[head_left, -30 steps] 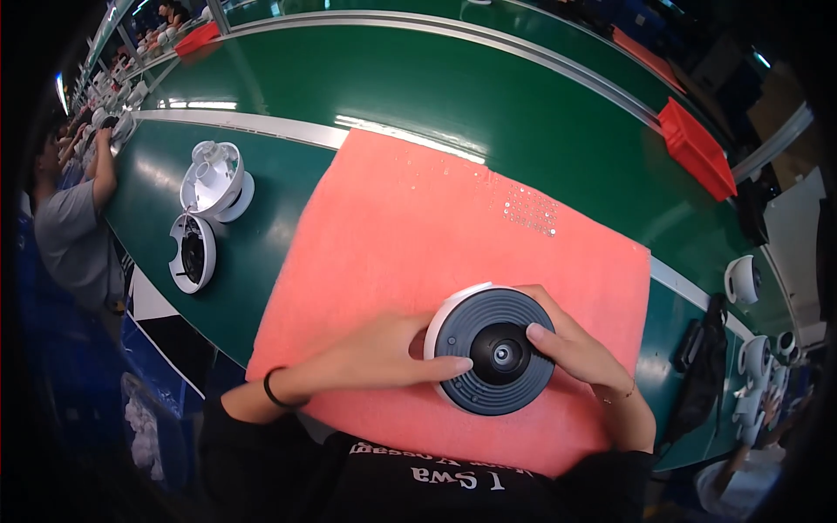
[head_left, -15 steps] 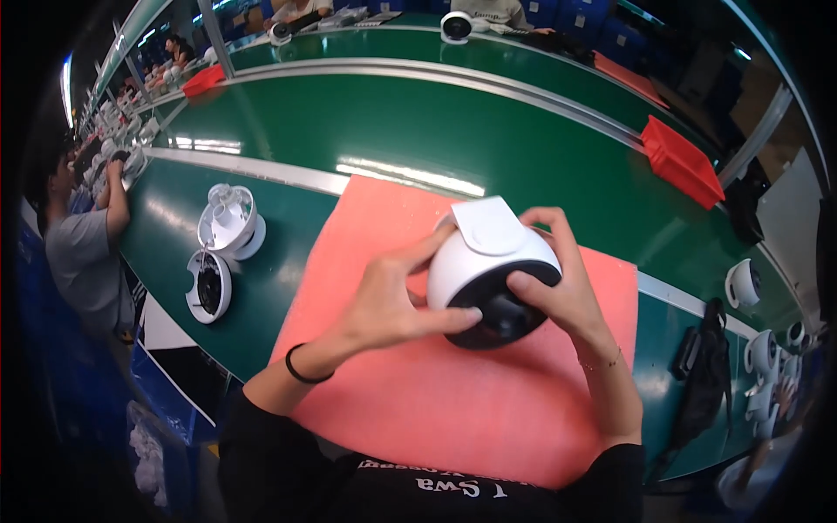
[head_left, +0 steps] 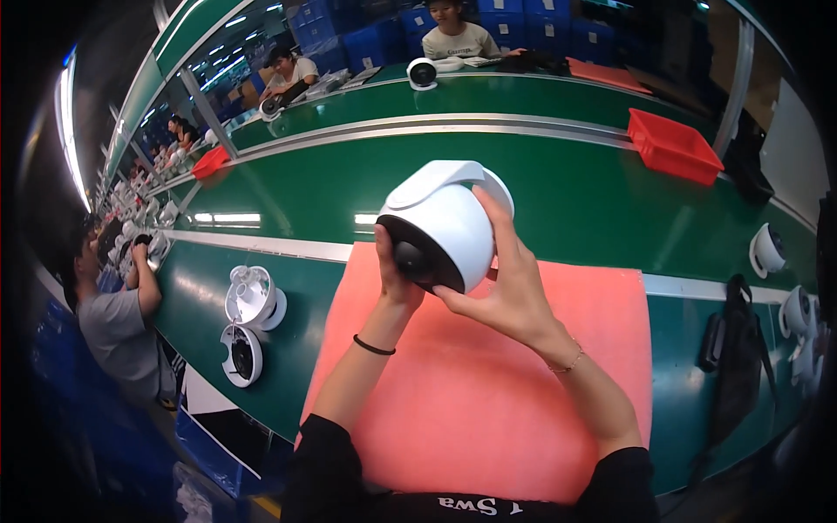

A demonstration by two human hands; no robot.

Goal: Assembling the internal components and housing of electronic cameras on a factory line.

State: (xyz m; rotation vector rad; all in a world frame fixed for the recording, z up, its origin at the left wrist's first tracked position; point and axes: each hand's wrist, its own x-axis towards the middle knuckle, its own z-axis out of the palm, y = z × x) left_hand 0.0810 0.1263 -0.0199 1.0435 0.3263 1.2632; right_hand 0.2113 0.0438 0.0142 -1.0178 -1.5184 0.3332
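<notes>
Head view: nearest, at the near edge of the flat pink foam mat (head_left: 479, 418), black cloth sleeves (head_left: 327, 462). Stretched out over the mat, a bare left hand (head_left: 401, 292) with a thin black wristband (head_left: 375, 346) and a bare right hand (head_left: 514, 296) with a fine chain bracelet (head_left: 568, 359). Clamped from two sides between them, a round white plastic camera (head_left: 462, 235) with a black front and a curved white stand: left hand at the lower left, right hand with fingers along the shell and thumb at the front's lower edge. Held up, tilted, in line with the mat's far edge. Left of the mat, on the green tabletop (head_left: 296, 383), an open white plastic housing (head_left: 250, 301), just beside a white shell with a black inside (head_left: 241, 356). Right of the mat, a dark fabric bag (head_left: 741, 349). Farther left of the mat, a person in a grey shirt (head_left: 122, 331). Beyond the mat, a long silver metal rail (head_left: 436, 126); to its right, a red plastic tray (head_left: 671, 157). Farthest beyond the mat, a second white round camera (head_left: 422, 74).
</notes>
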